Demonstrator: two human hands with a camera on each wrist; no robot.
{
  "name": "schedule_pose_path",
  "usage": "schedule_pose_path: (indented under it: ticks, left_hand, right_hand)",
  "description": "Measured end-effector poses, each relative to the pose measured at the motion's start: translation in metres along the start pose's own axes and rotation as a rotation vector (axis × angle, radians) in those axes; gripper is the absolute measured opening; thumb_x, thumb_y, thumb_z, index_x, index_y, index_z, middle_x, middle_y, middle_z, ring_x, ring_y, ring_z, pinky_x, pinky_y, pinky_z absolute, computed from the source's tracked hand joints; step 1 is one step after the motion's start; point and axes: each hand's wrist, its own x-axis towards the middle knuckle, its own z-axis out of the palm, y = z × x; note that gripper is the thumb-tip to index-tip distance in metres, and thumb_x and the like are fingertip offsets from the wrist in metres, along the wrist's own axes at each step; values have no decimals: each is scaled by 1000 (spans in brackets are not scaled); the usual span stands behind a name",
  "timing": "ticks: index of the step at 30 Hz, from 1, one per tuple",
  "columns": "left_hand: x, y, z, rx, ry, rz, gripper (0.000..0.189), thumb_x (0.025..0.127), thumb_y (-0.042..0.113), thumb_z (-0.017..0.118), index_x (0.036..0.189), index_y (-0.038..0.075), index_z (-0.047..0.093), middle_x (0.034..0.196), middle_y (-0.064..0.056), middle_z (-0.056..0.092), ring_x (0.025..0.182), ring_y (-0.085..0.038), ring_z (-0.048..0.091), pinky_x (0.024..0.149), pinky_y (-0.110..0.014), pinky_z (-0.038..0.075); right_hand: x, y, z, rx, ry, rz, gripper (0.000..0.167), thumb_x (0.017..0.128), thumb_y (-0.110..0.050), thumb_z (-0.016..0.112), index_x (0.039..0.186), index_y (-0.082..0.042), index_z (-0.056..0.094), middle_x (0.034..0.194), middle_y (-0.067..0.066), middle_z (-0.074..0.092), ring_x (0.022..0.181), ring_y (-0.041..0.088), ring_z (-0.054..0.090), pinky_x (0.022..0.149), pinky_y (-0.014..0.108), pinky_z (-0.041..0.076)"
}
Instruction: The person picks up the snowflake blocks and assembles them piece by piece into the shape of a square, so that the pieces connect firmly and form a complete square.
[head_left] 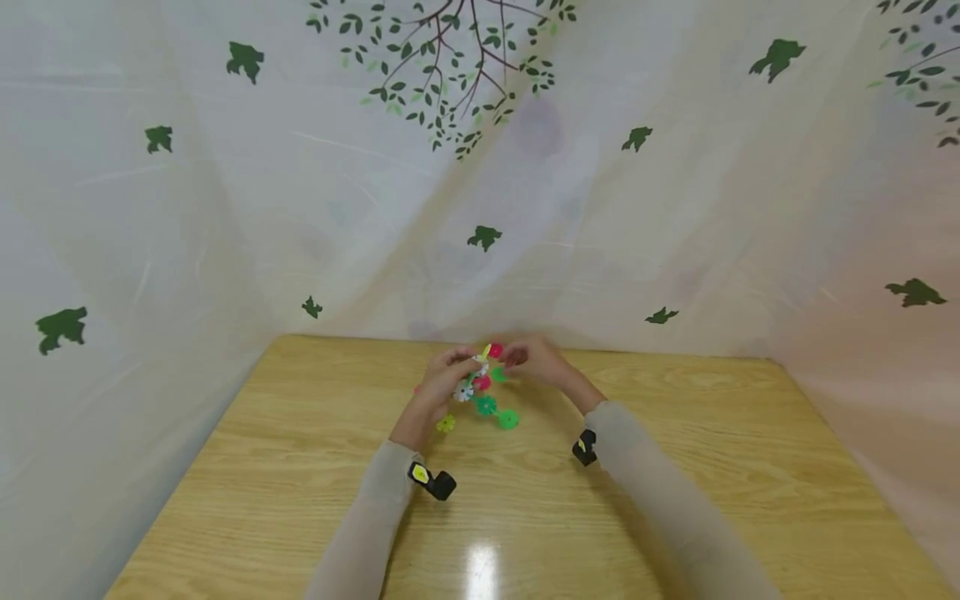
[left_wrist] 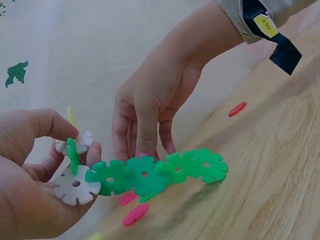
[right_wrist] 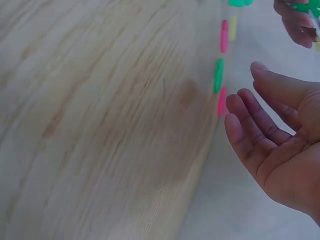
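My left hand point(head_left: 447, 377) pinches a chain of notched plastic flower discs. In the left wrist view, the chain has a yellow piece point(left_wrist: 71, 116) at its top, then an upper white disc point(left_wrist: 84, 139), a green disc seen edge-on, and a lower white disc point(left_wrist: 65, 192). From there a row of green discs point(left_wrist: 145, 185) sticks out sideways. My right hand point(head_left: 542, 364) hovers near the table's far edge, fingers loosely bent and apart, holding nothing. In the right wrist view, its fingertips are near a pink disc point(right_wrist: 222, 101) and a green disc point(right_wrist: 218, 75).
More loose discs lie on the wooden table point(head_left: 300, 467) around the hands: a yellow disc point(head_left: 446, 423) near the left wrist, and pink discs point(left_wrist: 135, 214) beneath the chain. A pale curtain point(head_left: 375, 250) printed with leaves hangs right behind the table's far edge.
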Motion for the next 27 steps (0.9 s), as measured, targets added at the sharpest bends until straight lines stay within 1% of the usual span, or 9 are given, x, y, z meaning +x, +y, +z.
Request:
schedule_pose_path:
  ticks: [6,9,13,15,17,21,23,25,27]
  left_hand:
    - [-2,0,0,-10,-33,-5,31,96,10,61,125,3,62,102,1,65,84,-11,60,69,-22,51]
    - [-2,1,0,-14,-61,-10,36,98,11,59,133,4,61,107,-1,66,86,-13,62,69,-23,53]
    - [-3,2,1,-11,-76,-5,37,99,13,60,135,4,62,113,-3,65,89,-12,61,70,-21,53]
    - [-3,2,2,2,-75,1,37,99,15,62,134,6,64,120,-5,65,93,-10,60,77,-23,53]
    - [-4,2,2,17,-77,8,38,98,18,63,135,7,64,125,-8,66,99,-13,61,88,-29,54]
    - [-4,0,3,52,-85,32,43,98,23,67,138,9,62,127,-8,67,120,-22,59,112,-48,42]
    - [-4,-1,3,55,-84,45,43,98,24,67,138,9,62,123,-7,68,124,-25,58,116,-52,38]
    - [-3,-1,4,41,-83,53,41,98,23,67,137,10,63,125,-10,69,125,-25,57,117,-52,36]
    - [-3,-1,4,26,-81,54,38,98,22,67,135,13,65,127,-13,68,124,-23,58,117,-50,38]
  right_hand:
    - [10,10,7,-123,-69,0,27,81,3,81,106,9,73,94,20,74,85,27,69,79,32,60]
    - [11,12,10,-160,-76,4,29,80,2,81,106,10,73,94,22,74,86,28,69,78,32,59]
    - [11,10,12,-201,-65,31,27,80,0,81,105,9,73,95,21,74,86,26,68,78,31,58]
    - [11,8,13,-216,-61,48,23,81,0,81,102,8,74,93,19,74,86,25,67,77,31,57]
    - [10,7,13,-211,-64,70,19,82,-1,81,99,6,74,92,17,73,85,23,66,76,31,57]
    - [10,6,14,-180,-65,85,19,82,1,81,100,4,73,93,16,72,82,21,63,73,29,55]
    - [9,7,14,-156,-66,89,32,82,4,80,113,0,72,98,15,72,83,21,63,71,28,55]
    - [9,7,14,-144,-66,96,36,82,5,80,117,-1,71,101,15,73,84,20,63,70,27,54]
    - [9,6,14,-146,-71,116,34,83,4,80,116,-2,72,101,14,73,85,19,62,71,26,53]
